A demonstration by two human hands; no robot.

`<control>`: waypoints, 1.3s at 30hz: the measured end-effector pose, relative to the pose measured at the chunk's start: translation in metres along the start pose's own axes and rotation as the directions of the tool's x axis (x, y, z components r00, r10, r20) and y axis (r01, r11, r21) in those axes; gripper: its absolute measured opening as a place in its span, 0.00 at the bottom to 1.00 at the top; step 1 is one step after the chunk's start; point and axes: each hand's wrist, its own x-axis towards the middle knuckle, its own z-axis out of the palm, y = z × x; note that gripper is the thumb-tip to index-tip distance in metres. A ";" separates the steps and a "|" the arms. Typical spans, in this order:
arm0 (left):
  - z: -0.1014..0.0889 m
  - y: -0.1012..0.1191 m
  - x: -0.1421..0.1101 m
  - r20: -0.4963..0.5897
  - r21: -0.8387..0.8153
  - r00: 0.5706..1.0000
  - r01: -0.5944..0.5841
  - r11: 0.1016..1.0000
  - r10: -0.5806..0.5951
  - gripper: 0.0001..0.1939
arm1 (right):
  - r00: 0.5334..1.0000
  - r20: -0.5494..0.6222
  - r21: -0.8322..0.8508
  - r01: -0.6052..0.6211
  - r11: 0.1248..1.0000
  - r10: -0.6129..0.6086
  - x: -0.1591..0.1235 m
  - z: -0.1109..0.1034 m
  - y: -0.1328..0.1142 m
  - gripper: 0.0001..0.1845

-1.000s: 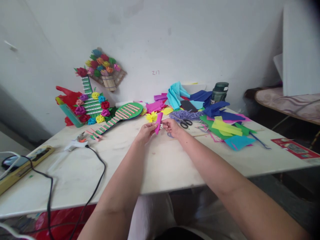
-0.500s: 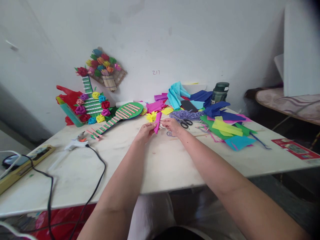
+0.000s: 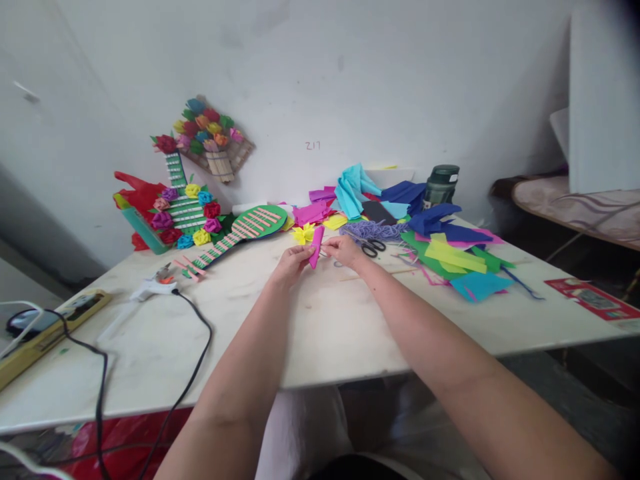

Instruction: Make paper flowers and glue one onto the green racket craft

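Note:
A narrow folded piece of magenta crepe paper [image 3: 317,247] stands upright in my left hand [image 3: 295,263], pinched between thumb and fingers. Just to its right, my right hand [image 3: 343,250] is closed in a pinch beside the paper's edge; what its fingertips hold is too small to make out. A yellow paper flower [image 3: 303,233] lies right behind the magenta piece. Black-handled scissors [image 3: 373,247] rest to the right of my right hand, in front of a heap of purple yarn [image 3: 375,231]. A thin stick [image 3: 380,273] lies nearer to me.
Coloured paper sheets [image 3: 450,257] spread over the right side, with a dark bottle [image 3: 442,185] behind. At the left are a green striped guitar-shaped craft [image 3: 255,223], a flower-covered craft [image 3: 187,207], a white glue gun [image 3: 155,287] with a black cord, and a power strip [image 3: 60,327].
The magenta paper has shifted slightly right and tilted a little. My right hand's fingers have moved slightly, staying close to the paper. The table's things have not moved.

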 end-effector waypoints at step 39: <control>-0.005 -0.003 0.005 0.116 0.309 0.986 -0.151 0.939 0.120 0.06 | 0.984 0.147 0.221 -0.129 0.967 0.097 0.000 -0.008 0.012 0.15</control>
